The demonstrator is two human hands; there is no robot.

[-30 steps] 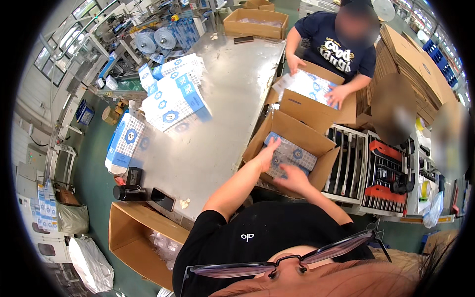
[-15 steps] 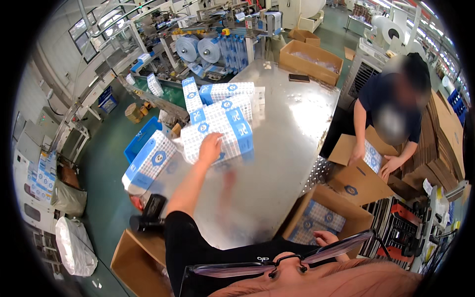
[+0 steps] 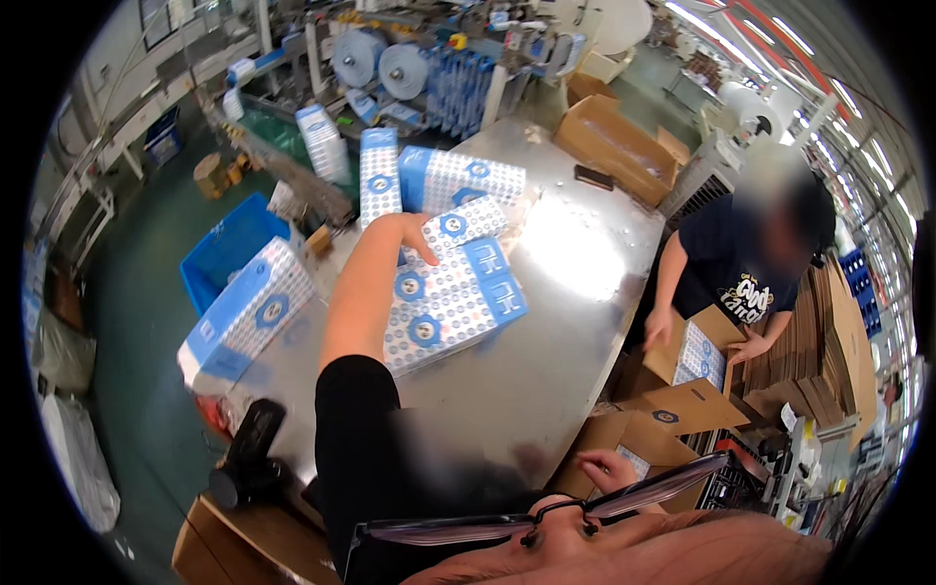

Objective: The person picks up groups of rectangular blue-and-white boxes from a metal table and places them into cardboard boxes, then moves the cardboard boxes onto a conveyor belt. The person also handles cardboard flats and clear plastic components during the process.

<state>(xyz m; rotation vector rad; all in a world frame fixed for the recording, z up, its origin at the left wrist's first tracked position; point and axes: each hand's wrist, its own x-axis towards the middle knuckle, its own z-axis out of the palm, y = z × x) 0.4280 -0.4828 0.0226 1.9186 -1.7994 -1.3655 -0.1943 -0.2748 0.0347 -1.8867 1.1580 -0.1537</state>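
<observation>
My left hand (image 3: 402,237) reaches over the metal table and is closed round the left end of a blue-and-white wrapped pack (image 3: 468,222), its thumb on the near side. Just nearer lies a block of similar packs (image 3: 448,307), side by side. Behind are an upright pack (image 3: 380,174) and one on its side (image 3: 473,180). Another large pack (image 3: 255,310) leans at the table's left edge. At the lower right, my right hand (image 3: 606,470) holds nothing, its fingers loosely apart beside an open carton (image 3: 639,434) with packs inside.
Across the table's right edge (image 3: 609,361), a co-worker (image 3: 746,244) handles a pack in an open carton (image 3: 687,400). A blue bin (image 3: 234,244) stands left of the table. A black phone (image 3: 593,177) and a long carton (image 3: 619,146) are at the far end. Machinery (image 3: 429,78) stands beyond.
My left hand has moved from the top of the near packs to the end of the pack behind them. My view has shifted. The co-worker's hands have moved about the carton.
</observation>
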